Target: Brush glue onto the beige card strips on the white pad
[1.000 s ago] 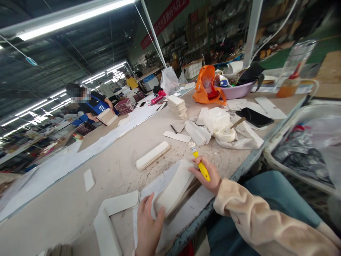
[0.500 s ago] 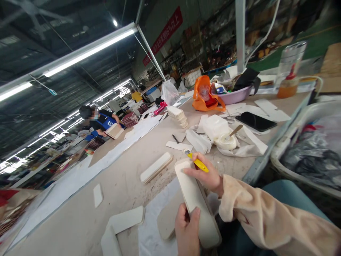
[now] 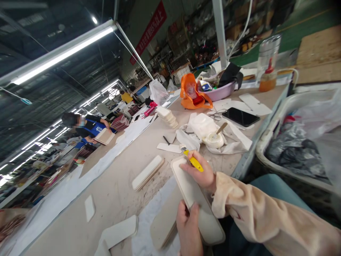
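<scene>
In the head view, the near edge of the bench (image 3: 114,185) slants from the far right down toward the person's right sleeve (image 3: 239,199), with a lined bin (image 3: 262,156) close outside it. Bench surface shows between the narrow stack (image 3: 147,174) and the small pale piece (image 3: 90,208), giving room to the left of the hands. Tighter ground lies beyond the right hand (image 3: 201,172), where the paste tub (image 3: 214,140), crumpled white wrapping (image 3: 234,145) and a phone (image 3: 241,116) sit near one another.

The pale panel (image 3: 197,199) is long, cream and smooth, with rounded corners. It is held tilted at the bench's near side, its upper end over the bench and its lower end toward the person's lap. Just left of it, more panels (image 3: 165,220) lie stacked on a white sheet (image 3: 144,217).

The left hand (image 3: 189,229) has its grip clamped on the panel's left edge, thumb laid across the face. The right hand's grip is closed around a yellow-handled brush (image 3: 194,163), its thumb also pressing the panel's face near the upper end; the bristles point away from the panel.
</scene>
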`<action>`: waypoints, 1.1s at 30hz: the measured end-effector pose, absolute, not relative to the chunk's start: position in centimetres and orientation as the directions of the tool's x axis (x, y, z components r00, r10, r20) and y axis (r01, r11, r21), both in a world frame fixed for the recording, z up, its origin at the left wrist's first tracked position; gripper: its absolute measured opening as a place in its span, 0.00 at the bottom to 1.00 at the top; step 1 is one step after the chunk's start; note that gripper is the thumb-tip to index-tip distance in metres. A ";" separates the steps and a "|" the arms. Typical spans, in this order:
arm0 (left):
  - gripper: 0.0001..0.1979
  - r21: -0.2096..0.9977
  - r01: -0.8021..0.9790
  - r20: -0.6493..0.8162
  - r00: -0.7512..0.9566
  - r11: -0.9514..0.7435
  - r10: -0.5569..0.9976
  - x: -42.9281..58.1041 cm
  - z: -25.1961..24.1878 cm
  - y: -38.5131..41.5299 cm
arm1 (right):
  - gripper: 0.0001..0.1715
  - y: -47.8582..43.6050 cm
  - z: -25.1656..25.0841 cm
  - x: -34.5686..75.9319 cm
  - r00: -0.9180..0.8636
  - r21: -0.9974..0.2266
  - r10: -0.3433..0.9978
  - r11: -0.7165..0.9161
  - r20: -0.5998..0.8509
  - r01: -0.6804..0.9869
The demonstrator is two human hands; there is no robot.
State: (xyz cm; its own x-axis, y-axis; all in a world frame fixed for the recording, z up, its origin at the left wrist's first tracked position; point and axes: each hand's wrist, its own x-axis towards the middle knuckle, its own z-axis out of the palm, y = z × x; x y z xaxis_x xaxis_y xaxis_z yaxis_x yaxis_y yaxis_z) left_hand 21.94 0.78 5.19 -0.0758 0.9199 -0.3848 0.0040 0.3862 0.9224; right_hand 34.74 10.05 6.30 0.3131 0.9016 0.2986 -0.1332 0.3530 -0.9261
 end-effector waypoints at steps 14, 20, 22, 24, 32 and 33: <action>0.24 0.934 -0.109 -0.336 0.065 0.341 0.940 22.0 5.4 0.5 | 0.19 10.5 5.3 35.6 0.308 -0.936 0.901 0.345 0.307 -0.075; 0.23 0.832 -0.290 -0.390 0.298 0.472 0.871 21.8 4.9 -0.7 | 0.23 11.1 5.5 36.4 0.377 -0.932 0.885 0.339 0.272 -0.124; 0.20 0.798 -0.306 -0.397 0.383 0.520 0.834 21.5 4.6 -1.4 | 0.24 11.4 5.3 36.5 0.392 -0.935 0.884 0.328 0.254 -0.135; 0.20 0.805 -0.279 -0.392 0.411 0.523 0.823 21.2 4.2 -2.1 | 0.24 11.6 5.0 36.6 0.404 -0.941 0.884 0.311 0.236 -0.132; 0.18 0.855 -0.158 -0.421 0.341 0.493 0.840 20.4 3.1 -3.1 | 0.26 11.9 4.6 36.9 0.387 -0.905 0.882 0.368 0.268 -0.212; 0.17 0.857 -0.150 -0.425 0.337 0.494 0.840 20.5 3.0 -3.1 | 0.26 12.0 4.6 36.9 0.387 -0.907 0.883 0.366 0.267 -0.210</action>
State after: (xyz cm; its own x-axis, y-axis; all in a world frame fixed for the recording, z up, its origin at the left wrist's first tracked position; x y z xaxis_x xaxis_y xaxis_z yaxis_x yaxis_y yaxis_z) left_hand 20.46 -3.14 3.04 0.3372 0.8400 -0.4250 -0.1504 0.4937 0.8565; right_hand 36.91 11.97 4.57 0.3868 0.8827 0.2668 -0.2100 0.3660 -0.9066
